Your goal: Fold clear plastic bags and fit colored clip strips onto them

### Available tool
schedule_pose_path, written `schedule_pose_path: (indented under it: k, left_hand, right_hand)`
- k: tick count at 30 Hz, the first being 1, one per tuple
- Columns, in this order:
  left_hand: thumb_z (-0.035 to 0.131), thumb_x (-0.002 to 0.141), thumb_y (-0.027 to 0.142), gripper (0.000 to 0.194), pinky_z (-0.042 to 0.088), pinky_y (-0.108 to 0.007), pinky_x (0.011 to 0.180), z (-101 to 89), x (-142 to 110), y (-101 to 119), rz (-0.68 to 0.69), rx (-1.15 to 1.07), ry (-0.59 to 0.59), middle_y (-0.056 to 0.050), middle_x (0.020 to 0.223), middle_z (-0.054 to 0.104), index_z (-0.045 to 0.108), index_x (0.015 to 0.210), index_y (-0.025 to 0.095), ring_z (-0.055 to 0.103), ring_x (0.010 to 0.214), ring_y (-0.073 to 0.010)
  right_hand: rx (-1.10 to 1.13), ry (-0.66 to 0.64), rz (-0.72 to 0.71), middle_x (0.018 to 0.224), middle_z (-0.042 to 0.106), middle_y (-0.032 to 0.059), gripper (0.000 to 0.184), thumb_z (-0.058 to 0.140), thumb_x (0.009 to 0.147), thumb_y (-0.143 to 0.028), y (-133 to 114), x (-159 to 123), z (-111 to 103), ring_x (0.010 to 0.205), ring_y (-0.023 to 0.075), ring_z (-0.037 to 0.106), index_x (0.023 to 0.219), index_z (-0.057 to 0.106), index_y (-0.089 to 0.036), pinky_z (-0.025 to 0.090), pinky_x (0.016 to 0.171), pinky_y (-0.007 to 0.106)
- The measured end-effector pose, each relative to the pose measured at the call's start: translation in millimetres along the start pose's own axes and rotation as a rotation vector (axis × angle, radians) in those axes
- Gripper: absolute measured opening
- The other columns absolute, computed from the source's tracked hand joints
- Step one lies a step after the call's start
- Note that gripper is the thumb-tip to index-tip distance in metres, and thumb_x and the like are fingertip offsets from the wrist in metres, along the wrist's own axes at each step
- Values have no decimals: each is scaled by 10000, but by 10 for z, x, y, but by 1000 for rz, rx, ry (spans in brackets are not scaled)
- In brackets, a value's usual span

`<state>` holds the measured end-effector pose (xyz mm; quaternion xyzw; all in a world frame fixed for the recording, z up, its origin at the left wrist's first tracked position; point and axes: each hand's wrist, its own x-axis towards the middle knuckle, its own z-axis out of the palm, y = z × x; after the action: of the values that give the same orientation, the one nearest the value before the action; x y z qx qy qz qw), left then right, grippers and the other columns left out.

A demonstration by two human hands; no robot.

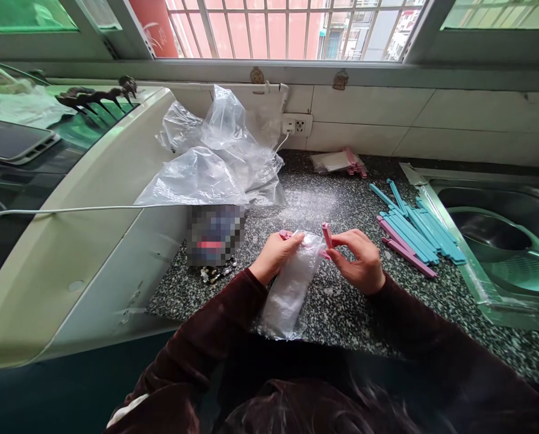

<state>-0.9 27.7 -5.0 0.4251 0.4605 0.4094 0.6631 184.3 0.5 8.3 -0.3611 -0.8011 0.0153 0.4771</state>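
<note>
Over the front of the speckled counter, my left hand (274, 256) is closed on the top of a narrow clear plastic bag (288, 298), which hangs down toward the counter's front edge. Some pink plastic shows by the left fingertips, partly hidden. My right hand (362, 260) pinches a pink bag-sealing clip (327, 235) between thumb and fingers, beside the bag's upper right corner. More pink shows just below that clip; whether it is the same piece I cannot tell. Right of my right hand lies a pile of blue sealing clips (416, 226) with a few pink clips (409, 256).
Crumpled clear plastic bags (215, 163) lie at the back left, near a wall socket (296, 125). A small packet with pink clips (339, 161) rests by the wall. A sink (499, 235) is at right, a pale appliance (93, 241) at left. A white cable (70, 210) crosses the left side.
</note>
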Motion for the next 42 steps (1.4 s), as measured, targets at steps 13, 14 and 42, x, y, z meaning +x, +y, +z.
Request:
schedule_pose_path:
  k: [13, 14, 42]
  left_hand:
    - [758, 492, 604, 548, 195, -219, 436, 6, -7, 5, 12, 5, -24, 59, 458, 395, 481, 524, 133, 309, 425, -33]
    - [753, 500, 607, 548, 196, -220, 436, 10, -10, 7, 13, 9, -32, 57, 457, 397, 479, 521, 133, 310, 423, -34]
    - [688, 615, 579, 461, 349, -239, 518, -47, 37, -13, -134, -180, -67, 2, 540, 568, 589, 591, 130, 467, 497, -96]
  right_hand:
    - [-70, -74, -21, 774, 691, 49, 101, 601, 813, -205, 5, -13, 56, 680, 164, 573, 902, 635, -174, 475, 646, 317]
    - [-76, -79, -18, 771, 692, 49, 100, 599, 815, -209, 6, -16, 59, 680, 164, 576, 902, 637, -175, 478, 646, 318]
    - [-134, -94, -46, 755, 701, 43, 84, 597, 822, -233, 2, -27, 79, 651, 157, 589, 862, 638, -171, 478, 630, 313]
